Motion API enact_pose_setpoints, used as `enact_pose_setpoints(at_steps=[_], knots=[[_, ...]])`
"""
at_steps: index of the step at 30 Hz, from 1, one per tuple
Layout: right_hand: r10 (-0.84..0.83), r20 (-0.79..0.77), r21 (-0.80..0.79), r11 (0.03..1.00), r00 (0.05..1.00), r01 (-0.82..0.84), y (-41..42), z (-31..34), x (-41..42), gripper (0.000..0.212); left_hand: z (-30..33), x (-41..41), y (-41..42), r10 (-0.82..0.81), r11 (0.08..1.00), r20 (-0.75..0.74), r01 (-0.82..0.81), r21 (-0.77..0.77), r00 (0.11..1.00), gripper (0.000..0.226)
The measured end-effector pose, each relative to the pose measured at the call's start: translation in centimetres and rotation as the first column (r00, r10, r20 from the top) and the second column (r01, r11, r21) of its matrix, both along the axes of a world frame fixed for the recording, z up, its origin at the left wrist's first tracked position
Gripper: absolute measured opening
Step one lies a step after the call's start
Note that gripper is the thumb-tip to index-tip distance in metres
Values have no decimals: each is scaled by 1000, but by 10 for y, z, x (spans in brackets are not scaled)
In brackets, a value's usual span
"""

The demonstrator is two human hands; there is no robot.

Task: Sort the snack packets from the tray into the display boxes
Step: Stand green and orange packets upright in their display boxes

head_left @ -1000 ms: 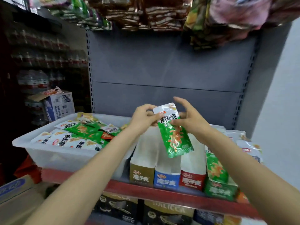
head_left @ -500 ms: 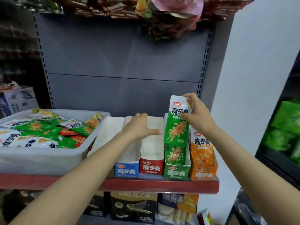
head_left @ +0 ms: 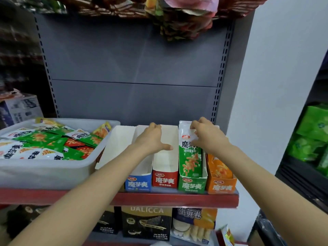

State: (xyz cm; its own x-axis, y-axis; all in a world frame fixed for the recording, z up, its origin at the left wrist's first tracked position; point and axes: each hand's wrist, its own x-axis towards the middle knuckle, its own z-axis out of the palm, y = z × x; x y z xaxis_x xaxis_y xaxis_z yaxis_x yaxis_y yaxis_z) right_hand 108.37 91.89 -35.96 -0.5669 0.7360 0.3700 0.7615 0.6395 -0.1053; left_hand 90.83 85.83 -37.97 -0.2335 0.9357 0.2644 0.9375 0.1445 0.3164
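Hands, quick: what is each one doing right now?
Left hand: open, resting on the blue box and red box.
Right hand: holding the green packet in the green box.

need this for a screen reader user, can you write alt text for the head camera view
A person's right hand lays a green snack packet into the green display box on a red shelf, while the left hand rests on the blue box and red box. An orange box stands rightmost, a tray of packets to the left.
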Motion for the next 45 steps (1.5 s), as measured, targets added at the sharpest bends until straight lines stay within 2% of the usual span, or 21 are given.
enact_pose_setpoints(at_steps=[3,7,9,12,17,20,23,26,29,33,36,38,41,45], knots=[[-30,99,43,999,995,26,-3,-3,0,49,-1,1,0,6,1000,9,-7,30,1000,86],[-39,104,56,998,994,33,-6,-2,-4,49,0,0,-4,6,993,23,-9,114,1000,69],[-14,46,57,998,999,12,-9,-2,-10,45,1,-3,-9,1,986,38,-8,169,999,58],[93,-130,29,996,987,-90,-18,0,-31,32,4,-15,-21,7,961,79,-29,276,997,39],[254,-236,20,966,938,-257,-39,6,-93,25,14,-60,-56,49,923,102,-84,375,994,18],[320,-292,10,944,902,-331,-55,4,-140,25,17,-104,-75,132,920,140,-174,351,981,13],[360,-262,-37,924,896,-382,-62,4,-192,29,15,-155,-86,222,921,164,-262,289,961,9],[335,-158,-114,928,929,-354,-63,5,-246,34,12,-204,-88,323,933,102,-335,135,941,31],[314,47,-199,933,948,-299,-66,6,-288,37,8,-239,-89,347,938,53,-347,-8,936,48],[331,230,-304,918,915,-256,-61,-3,-323,34,3,-267,-91,317,938,5,-313,-150,948,48],[342,316,-358,907,885,-223,-57,-11,-339,31,1,-279,-93,294,933,-13,-290,-215,956,33],[349,326,-383,899,879,-215,-55,-12,-344,31,-1,-283,-93,287,937,4,-280,-210,958,28],[358,306,-414,884,882,-216,-53,-14,-349,36,-2,-286,-91,300,935,9,-292,-203,954,38],[346,192,-458,859,918,-228,-49,-16,-349,33,-1,-288,-91,323,937,97,-303,-175,941,39]])
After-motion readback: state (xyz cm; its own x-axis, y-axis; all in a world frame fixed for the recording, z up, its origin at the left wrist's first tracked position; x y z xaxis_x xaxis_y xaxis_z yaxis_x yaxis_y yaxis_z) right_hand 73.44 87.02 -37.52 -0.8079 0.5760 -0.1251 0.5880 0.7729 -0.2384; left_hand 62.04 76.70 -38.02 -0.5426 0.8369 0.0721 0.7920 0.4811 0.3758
